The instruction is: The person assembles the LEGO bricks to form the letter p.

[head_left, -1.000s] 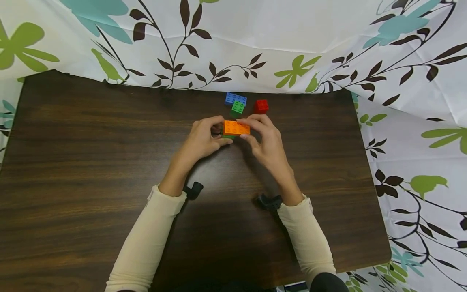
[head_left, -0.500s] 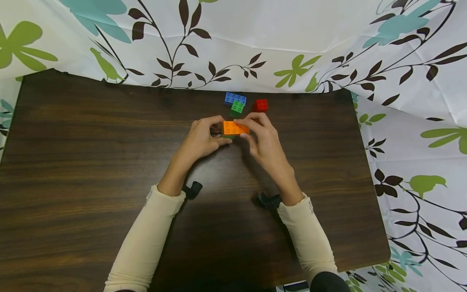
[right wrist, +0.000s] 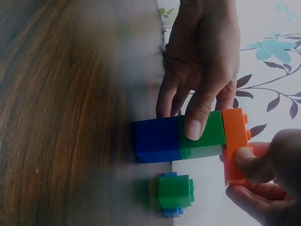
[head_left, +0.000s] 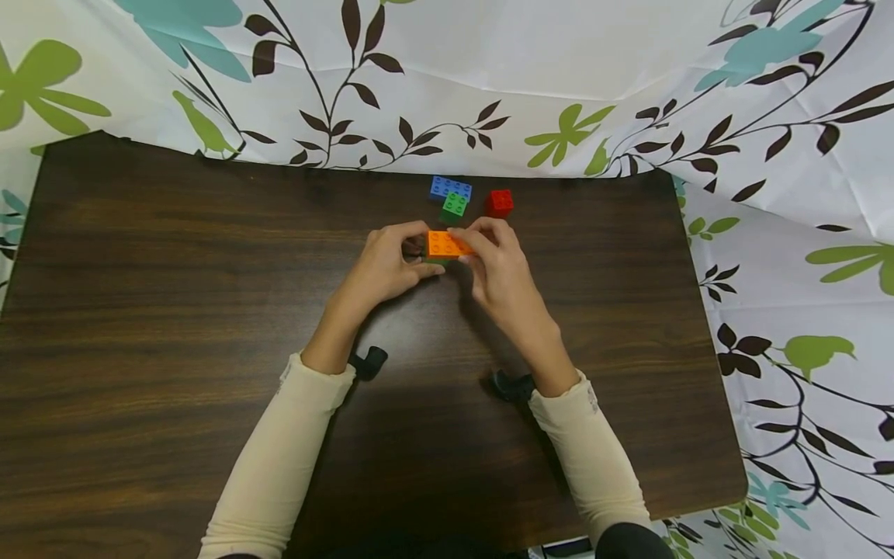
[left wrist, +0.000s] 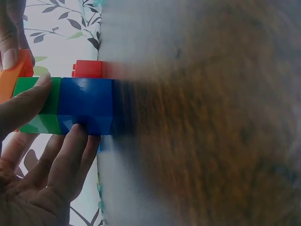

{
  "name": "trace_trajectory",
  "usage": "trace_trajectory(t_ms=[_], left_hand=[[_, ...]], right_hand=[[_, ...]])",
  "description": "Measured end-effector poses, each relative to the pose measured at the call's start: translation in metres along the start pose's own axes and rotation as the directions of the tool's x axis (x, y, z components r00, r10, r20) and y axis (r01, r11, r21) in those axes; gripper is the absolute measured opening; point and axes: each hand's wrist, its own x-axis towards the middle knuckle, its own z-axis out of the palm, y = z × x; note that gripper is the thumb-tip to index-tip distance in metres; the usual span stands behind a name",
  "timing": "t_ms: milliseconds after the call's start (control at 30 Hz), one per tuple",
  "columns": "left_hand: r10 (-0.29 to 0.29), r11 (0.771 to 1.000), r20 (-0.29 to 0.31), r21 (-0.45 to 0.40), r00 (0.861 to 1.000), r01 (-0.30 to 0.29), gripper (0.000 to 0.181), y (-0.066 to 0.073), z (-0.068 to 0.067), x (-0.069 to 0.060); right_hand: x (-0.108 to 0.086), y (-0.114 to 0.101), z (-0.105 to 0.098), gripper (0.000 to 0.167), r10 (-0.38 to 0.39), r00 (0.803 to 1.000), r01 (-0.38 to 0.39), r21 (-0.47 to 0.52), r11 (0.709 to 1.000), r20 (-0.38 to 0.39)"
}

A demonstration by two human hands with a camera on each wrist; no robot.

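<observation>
A blue block stands on the table with a green block on top of it. Across the top of the green block lies an orange building brick, its right end jutting past the stack. My left hand grips the stack, thumb on the green block and fingertips against the blue one. With thumb and fingers, my right hand pinches the orange brick's overhanging end. Those fingers cover part of the brick in the head view.
Behind the stack, a loose green block sits in front of a blue brick. A red block lies to their right. Patterned cloth hangs along the far edge of the dark wooden table.
My right hand has shifted slightly left, its fingers now covering more of the orange brick's right end. My left hand and the loose blocks stay in place.
</observation>
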Motion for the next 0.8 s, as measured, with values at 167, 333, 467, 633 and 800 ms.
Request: trace_trajectory(t_ms=[167,333,467,633,800], left_hand=[[-0.008,1.000,0.007,0.000,1.000,0.008,0.031,0.0016,-0.0003,-0.0003],[-0.005,1.000,0.012,-0.002,1.000,0.005,0.031,0.0014,0.0008,0.0003],[0.006,1.000,0.009,-0.002,1.000,-0.006,0.031,0.0009,0.0011,0.0009],[0.005,1.000,0.010,0.002,1.000,-0.005,0.032,0.0002,0.0005,0.0004],[0.001,1.000,0.014,0.020,1.000,-0.002,0.033,-0.0002,0.0004,0.0001]], right_hand=[[-0.0011,-0.0021,-0.0002,0.030,-0.005,1.000,0.005,-0.007,1.000,-0.004],[-0.0027,-0.0037,-0.0002,0.032,-0.018,1.000,0.018,-0.033,0.999,-0.012],[-0.0034,-0.0043,-0.0001,0.031,-0.007,1.000,0.007,-0.021,1.000,-0.023],[-0.0034,-0.0037,0.0009,0.033,0.044,0.999,-0.043,0.049,0.998,-0.021],[-0.0035,0.0024,0.0021,0.036,0.093,0.996,-0.094,0.116,0.989,0.012]])
